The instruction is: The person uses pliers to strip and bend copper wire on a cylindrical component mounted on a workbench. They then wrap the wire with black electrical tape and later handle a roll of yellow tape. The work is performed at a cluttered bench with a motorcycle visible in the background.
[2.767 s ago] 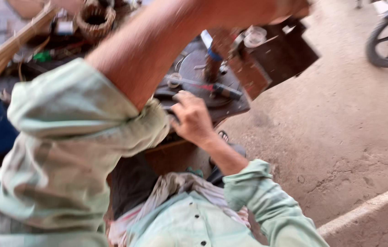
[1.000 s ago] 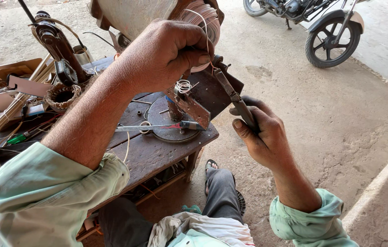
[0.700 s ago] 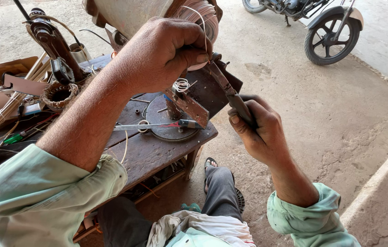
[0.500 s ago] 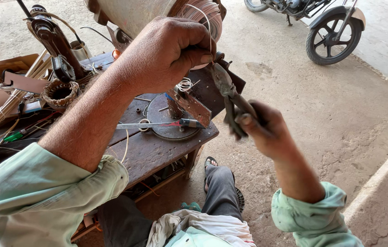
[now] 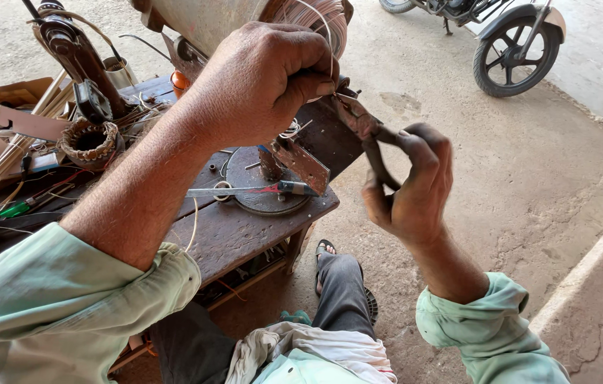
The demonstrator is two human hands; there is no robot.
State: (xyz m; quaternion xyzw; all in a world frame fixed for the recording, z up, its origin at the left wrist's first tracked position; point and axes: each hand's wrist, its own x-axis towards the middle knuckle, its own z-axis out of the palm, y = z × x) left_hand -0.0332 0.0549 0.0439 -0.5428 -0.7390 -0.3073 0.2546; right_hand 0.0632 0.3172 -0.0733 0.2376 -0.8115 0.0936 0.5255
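Since half a second ago, the pliers [image 5: 372, 146] are gripped more tightly by the right hand [image 5: 411, 188], their handles squeezed closer. From the head view, a thin copper wire [image 5: 326, 43] is pinched by the clenched left hand [image 5: 266, 78] at the pliers' tip, hiding the coil [image 5: 315, 18] behind. A wooden workbench [image 5: 244, 227] lies below; a motorcycle [image 5: 500, 35] is parked well apart.

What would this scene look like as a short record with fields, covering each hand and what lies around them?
Left hand: pinches thin wire at the coil
Right hand: grips pliers, tips at the wire
Bench: dark wood, cluttered
On bench: round metal plate, small coil ring, screwdriver
Background: motorcycle on concrete floor
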